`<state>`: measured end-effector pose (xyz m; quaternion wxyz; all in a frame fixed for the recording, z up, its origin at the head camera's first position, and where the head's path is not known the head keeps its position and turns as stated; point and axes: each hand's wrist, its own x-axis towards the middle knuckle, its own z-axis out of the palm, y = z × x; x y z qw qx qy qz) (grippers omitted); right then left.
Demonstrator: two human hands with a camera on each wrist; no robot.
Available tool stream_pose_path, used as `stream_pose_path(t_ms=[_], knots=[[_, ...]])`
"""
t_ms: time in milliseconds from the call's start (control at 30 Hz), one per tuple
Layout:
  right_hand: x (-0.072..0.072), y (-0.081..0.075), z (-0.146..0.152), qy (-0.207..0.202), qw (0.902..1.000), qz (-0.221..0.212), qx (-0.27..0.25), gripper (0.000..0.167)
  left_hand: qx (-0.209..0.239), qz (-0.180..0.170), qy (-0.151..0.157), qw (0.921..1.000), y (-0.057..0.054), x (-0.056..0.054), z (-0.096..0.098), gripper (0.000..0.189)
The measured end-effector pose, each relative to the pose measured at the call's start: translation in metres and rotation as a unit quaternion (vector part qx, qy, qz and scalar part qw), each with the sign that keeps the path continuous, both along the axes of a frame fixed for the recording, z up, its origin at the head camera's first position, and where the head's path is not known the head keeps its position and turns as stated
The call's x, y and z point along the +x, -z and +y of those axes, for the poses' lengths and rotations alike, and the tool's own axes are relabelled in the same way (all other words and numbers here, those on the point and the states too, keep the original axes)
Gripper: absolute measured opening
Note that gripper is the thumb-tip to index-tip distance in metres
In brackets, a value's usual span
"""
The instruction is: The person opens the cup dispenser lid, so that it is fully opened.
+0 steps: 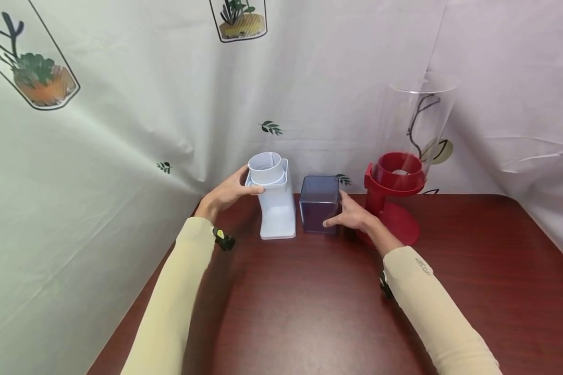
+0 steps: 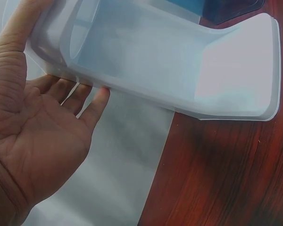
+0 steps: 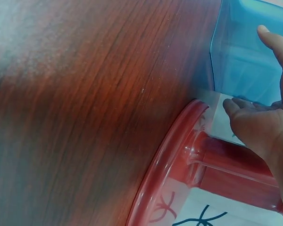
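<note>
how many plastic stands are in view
2: one white stand, gripped near its top by the left hand, and one red stand on the table, right of the translucent blue container. No others seem hidden.

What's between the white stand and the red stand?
The blue box, with the right hand at its side nearer the red stand. The head view shows it.

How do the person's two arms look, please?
The left sleeve and right sleeve are long and pale cream; the right has small dark lettering. A black left wrist device shows a yellow mark; the black right wrist device is partly hidden.
</note>
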<state>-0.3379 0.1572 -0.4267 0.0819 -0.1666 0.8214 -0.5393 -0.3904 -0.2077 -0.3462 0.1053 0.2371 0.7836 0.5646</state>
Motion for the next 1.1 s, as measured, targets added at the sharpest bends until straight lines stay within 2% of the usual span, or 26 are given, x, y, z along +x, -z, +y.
stream_pose_path(t_ms=[233,667,967,1100], knots=[[-0.0025,-0.0023,-0.0006,0.004,0.9998,-0.002,0.019,0.105,-0.017,0.001,-0.007,0.9998,-0.0032,-0.0013,0.001,0.089],[-0.0016,-0.0034,-0.0031,0.011,0.9997,-0.001,0.021,0.104,-0.025,0.002,-0.006,0.9997,-0.0033,-0.0048,0.0017,0.089],[-0.0021,-0.0048,-0.0046,0.017,0.9993,0.001,0.034,0.103,-0.027,0.0,-0.017,0.9995,-0.0025,-0.0032,0.0019,0.092],[-0.0039,-0.0027,-0.0073,0.02,0.9988,0.018,0.041,0.1,-0.028,-0.001,-0.019,0.9994,-0.0026,-0.0019,0.0017,0.094]])
